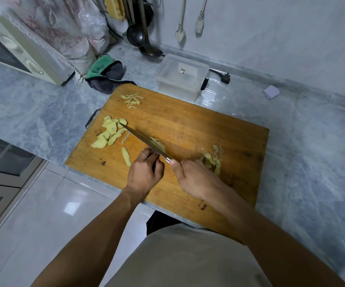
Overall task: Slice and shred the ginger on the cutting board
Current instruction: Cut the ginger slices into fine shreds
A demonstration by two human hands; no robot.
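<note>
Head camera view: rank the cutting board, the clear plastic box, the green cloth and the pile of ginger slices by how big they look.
1. cutting board
2. clear plastic box
3. and 4. green cloth and pile of ginger slices: they look alike, so unranked.

Home kitchen: microwave (12,44), hanging ladles (135,36).

Both hands reach forward, left (144,172) curled knuckles-up, right (196,179) gripping.

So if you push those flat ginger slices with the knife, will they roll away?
Probably not. The slices lie flat and overlapping on the board, so they should slide, not roll. They look thin, probably light and a bit bendy. The cut faces look moist, so some may stick to the knife.
</note>
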